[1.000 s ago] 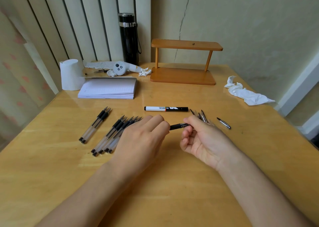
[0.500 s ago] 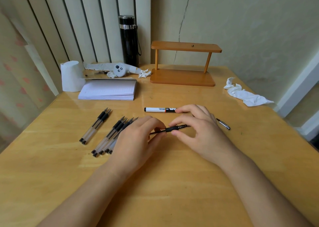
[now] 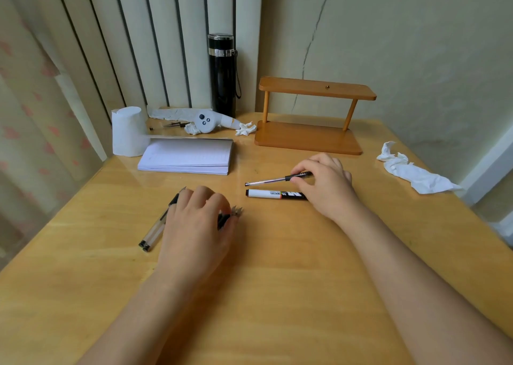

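My right hand (image 3: pixel 326 183) pinches a clear pen (image 3: pixel 268 181) by its black grip, just above the table, with the pen's tip pointing left. A black-and-white marker (image 3: pixel 274 194) lies right below it, partly under that hand. My left hand (image 3: pixel 197 220) lies knuckles up over a pile of clear pens (image 3: pixel 234 213). Its fingers and thumb curl round their black grips, and most of the pile is hidden beneath it. Two more clear pens (image 3: pixel 155 231) lie side by side at the hand's left.
A wooden table (image 3: pixel 277 267) carries a notepad (image 3: pixel 188 156), a paper roll (image 3: pixel 129 131), a black flask (image 3: pixel 222 73), a small wooden shelf (image 3: pixel 311 115), a white controller (image 3: pixel 205 120) and crumpled tissue (image 3: pixel 410 170) at the right.
My hands have parted. The right one carried the pen up and right, past the marker. The left one let go of it and moved left onto the pile of pens.
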